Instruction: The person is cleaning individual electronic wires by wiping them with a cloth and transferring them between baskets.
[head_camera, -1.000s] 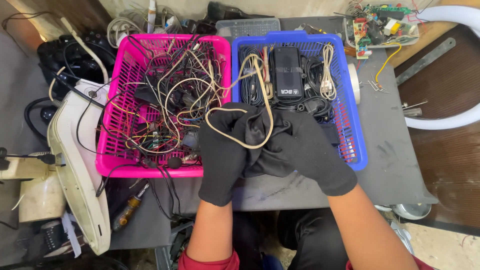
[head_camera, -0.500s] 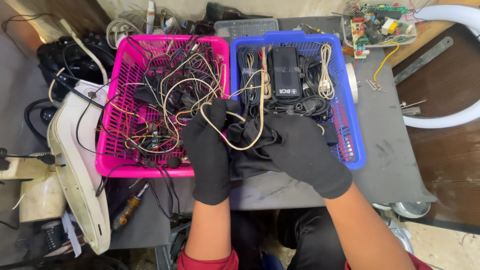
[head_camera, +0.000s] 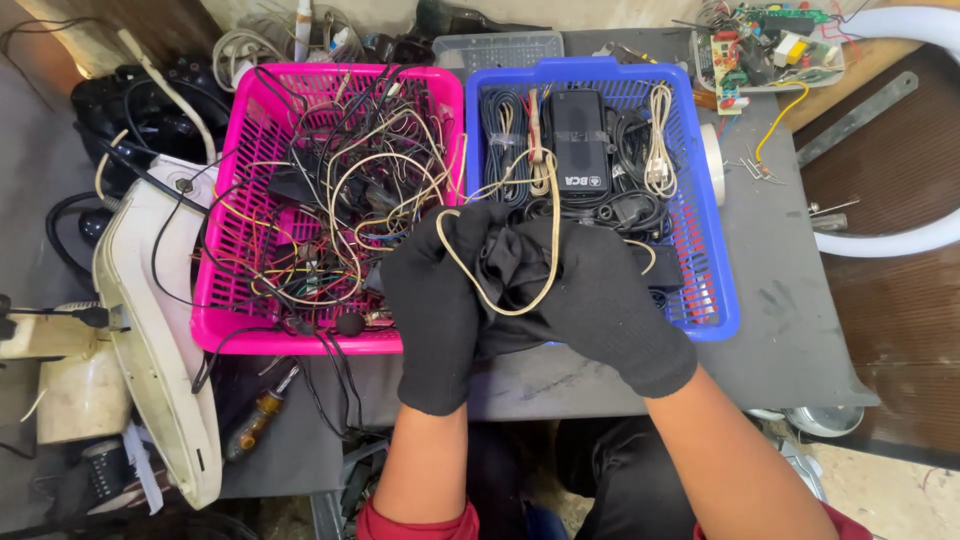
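Both grips (head_camera: 520, 290) around beige wire (head_camera: 553, 215), long axis toward blue basket (head_camera: 715, 290).

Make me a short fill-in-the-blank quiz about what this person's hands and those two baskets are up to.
1. Both hands, left hand and right hand, wear ____ gloves.
2. Together they hold a loop of beige wire between the pink basket and the ____ basket.
3. The tangle of loose wires lies in the ____ basket.

Missing words: black; blue; pink

Bright even overhead light, soft shadows, sharp focus, no glare, slight wide-angle edge stretch.
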